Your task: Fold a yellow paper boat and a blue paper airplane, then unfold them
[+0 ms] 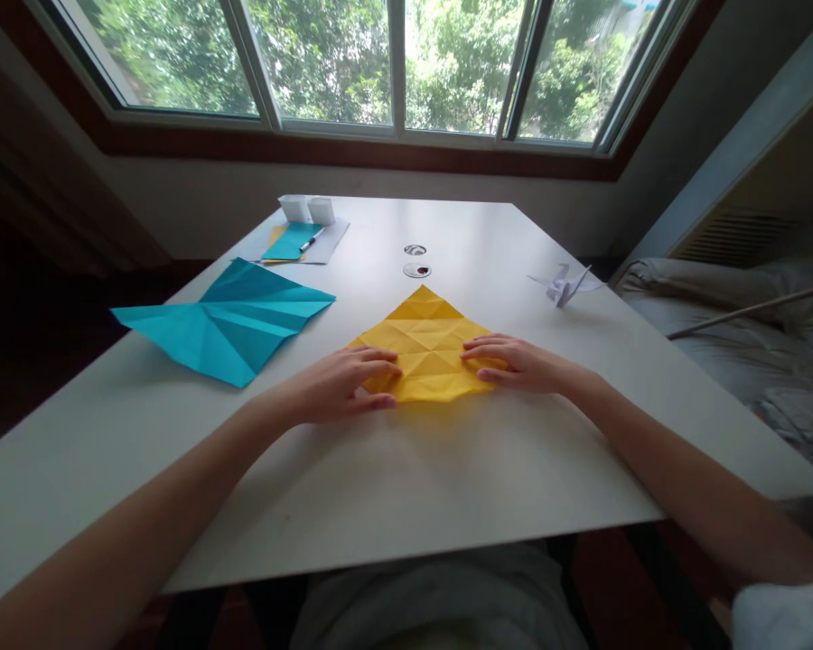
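A single head-worn camera is looking forward and down from above the near edge of the white table (352, 506), facing the window (339, 68) beyond the far end. It is staying close over the person's lap (434, 600), is framing the yellow paper (431, 350) near the middle, and is taking in a curtain (47, 153) at left and a slatted panel (735, 235) at right.

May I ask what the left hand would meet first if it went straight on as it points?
Over the creased yellow paper, the left hand would probably meet the right hand; depth is unclear.
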{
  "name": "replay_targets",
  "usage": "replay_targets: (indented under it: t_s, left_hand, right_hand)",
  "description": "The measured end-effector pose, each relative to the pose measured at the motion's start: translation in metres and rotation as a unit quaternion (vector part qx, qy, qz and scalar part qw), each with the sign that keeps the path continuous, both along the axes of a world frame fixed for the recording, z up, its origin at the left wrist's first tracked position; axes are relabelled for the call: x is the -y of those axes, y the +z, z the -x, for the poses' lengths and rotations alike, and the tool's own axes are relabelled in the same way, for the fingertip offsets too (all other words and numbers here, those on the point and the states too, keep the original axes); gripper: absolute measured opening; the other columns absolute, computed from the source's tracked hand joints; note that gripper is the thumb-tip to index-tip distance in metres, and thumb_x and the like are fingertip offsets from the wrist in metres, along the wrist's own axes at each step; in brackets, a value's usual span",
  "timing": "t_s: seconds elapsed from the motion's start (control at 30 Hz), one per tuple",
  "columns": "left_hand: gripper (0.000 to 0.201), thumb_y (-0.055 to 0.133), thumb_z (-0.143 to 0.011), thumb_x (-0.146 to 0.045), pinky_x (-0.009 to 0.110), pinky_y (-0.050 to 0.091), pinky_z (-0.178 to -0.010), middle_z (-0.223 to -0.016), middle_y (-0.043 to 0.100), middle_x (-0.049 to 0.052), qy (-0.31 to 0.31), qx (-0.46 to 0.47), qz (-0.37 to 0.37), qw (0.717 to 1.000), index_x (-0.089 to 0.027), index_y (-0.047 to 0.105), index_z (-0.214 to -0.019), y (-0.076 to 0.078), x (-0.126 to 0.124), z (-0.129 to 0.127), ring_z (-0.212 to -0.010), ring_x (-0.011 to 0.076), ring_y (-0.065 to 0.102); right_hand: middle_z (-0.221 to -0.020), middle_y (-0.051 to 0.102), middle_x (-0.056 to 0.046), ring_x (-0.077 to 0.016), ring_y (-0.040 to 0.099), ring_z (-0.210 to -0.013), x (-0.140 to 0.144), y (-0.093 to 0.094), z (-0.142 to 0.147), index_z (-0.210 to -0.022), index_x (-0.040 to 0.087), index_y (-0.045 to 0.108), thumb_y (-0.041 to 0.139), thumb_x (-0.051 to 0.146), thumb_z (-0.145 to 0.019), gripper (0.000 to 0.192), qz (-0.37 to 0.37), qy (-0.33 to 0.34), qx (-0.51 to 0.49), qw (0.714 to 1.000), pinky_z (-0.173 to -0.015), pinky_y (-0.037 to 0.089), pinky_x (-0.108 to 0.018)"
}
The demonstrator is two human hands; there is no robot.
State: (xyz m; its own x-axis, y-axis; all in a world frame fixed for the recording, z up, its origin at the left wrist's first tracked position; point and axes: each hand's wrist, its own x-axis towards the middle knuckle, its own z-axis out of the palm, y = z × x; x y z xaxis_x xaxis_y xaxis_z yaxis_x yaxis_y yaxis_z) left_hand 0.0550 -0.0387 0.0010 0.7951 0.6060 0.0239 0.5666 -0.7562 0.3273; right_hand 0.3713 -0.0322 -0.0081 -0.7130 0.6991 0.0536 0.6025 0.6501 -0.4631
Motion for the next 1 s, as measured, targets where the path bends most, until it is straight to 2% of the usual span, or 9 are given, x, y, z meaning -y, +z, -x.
replay_targets:
  t_s: [0.13,0.33,0.4,0.5,0.57,0.7,0.77,0.9,1.0]
  left_hand:
    - [0.049,0.054,-0.076,-0.056,0.042,0.042,-0.091,-0.124,0.054,0.011,-0.01,-0.007,-0.064,0.998,-0.025,0.058,-0.113,-0.002,0.003,-0.004,-0.109,0.0283,0.051]
    - [0.025,0.042,-0.088,-0.03,0.032,0.044,-0.087,-0.105,0.064,0.009,-0.075,0.057,-0.12,0.988,-0.022,0.063,-0.096,0.0,0.014,-0.016,-0.098,0.0202,0.058]
    - [0.025,0.038,-0.089,-0.027,0.027,0.046,-0.075,-0.092,0.066,0.008,-0.057,0.069,-0.111,0.99,-0.02,0.062,-0.089,0.002,0.018,-0.019,-0.084,0.0172,0.061]
    - [0.023,0.037,-0.089,-0.028,0.022,0.043,-0.055,-0.074,0.064,0.004,0.012,0.089,-0.093,0.992,-0.018,0.057,-0.087,0.002,0.02,-0.02,-0.058,0.0123,0.057]
    - [0.02,0.037,-0.089,-0.029,0.02,0.04,-0.052,-0.071,0.062,0.002,0.056,0.129,-0.068,0.988,-0.018,0.054,-0.087,0.001,0.021,-0.02,-0.054,0.0104,0.054]
    - [0.021,0.039,-0.089,-0.034,0.019,0.043,-0.055,-0.074,0.062,0.002,0.118,0.216,-0.005,0.969,-0.018,0.052,-0.084,0.0,0.019,-0.02,-0.06,0.0109,0.056]
    - [0.022,0.041,-0.087,-0.037,0.02,0.046,-0.059,-0.079,0.063,0.003,0.123,0.223,0.026,0.967,-0.019,0.053,-0.088,0.001,0.016,-0.017,-0.066,0.0127,0.059]
    - [0.048,0.06,-0.072,-0.05,0.032,0.047,-0.078,-0.102,0.064,0.007,0.073,0.128,0.011,0.989,-0.021,0.052,-0.11,0.005,0.006,-0.005,-0.088,0.0219,0.06]
    - [0.057,0.065,-0.063,-0.056,0.036,0.044,-0.082,-0.103,0.064,0.009,0.046,0.052,-0.016,0.997,-0.022,0.058,-0.108,0.007,-0.001,0.004,-0.092,0.0259,0.058]
  right_hand:
    - [-0.129,0.05,-0.009,-0.0235,0.043,-0.121,0.001,-0.003,0.002,-0.118,0.024,0.057,0.045,0.047,-0.085,0.042,-0.03,-0.004,0.014,0.999,-0.102,0.034,-0.038]
    - [-0.128,0.052,-0.007,-0.0217,0.042,-0.122,-0.002,-0.006,0.001,-0.117,0.025,0.058,0.038,0.047,-0.088,0.042,-0.006,0.0,-0.014,1.0,-0.103,0.031,-0.037]
    - [-0.129,0.051,-0.007,-0.021,0.04,-0.124,-0.004,-0.006,-0.002,-0.118,0.024,0.058,0.033,0.049,-0.089,0.045,0.018,0.008,-0.03,0.999,-0.105,0.029,-0.037]
    - [-0.13,0.05,-0.007,-0.0217,0.039,-0.125,-0.004,-0.003,-0.005,-0.119,0.022,0.057,0.032,0.054,-0.088,0.051,0.05,0.025,-0.055,0.997,-0.106,0.026,-0.038]
    - [-0.128,0.052,-0.007,-0.0235,0.041,-0.123,-0.002,0.001,-0.006,-0.119,0.022,0.057,0.038,0.057,-0.084,0.053,0.07,0.023,-0.074,0.995,-0.105,0.027,-0.039]
    - [-0.116,0.06,-0.005,-0.0253,0.053,-0.109,0.003,0.008,-0.003,-0.114,0.024,0.06,0.059,0.052,-0.073,0.05,0.096,0.023,-0.095,0.991,-0.094,0.041,-0.037]
    - [-0.109,0.063,-0.006,-0.0238,0.057,-0.101,0.003,0.008,-0.001,-0.108,0.023,0.062,0.06,0.045,-0.074,0.041,0.082,0.014,-0.089,0.993,-0.088,0.045,-0.034]
    - [-0.102,0.065,-0.006,-0.0203,0.06,-0.088,-0.001,0.002,-0.002,-0.101,0.024,0.066,0.048,0.038,-0.083,0.03,0.039,-0.036,-0.088,0.995,-0.078,0.047,-0.03]
    - [-0.091,0.068,-0.003,-0.019,0.061,-0.078,-0.002,0.002,-0.005,-0.099,0.025,0.066,0.045,0.04,-0.083,0.03,0.052,-0.056,-0.069,0.995,-0.07,0.047,-0.028]
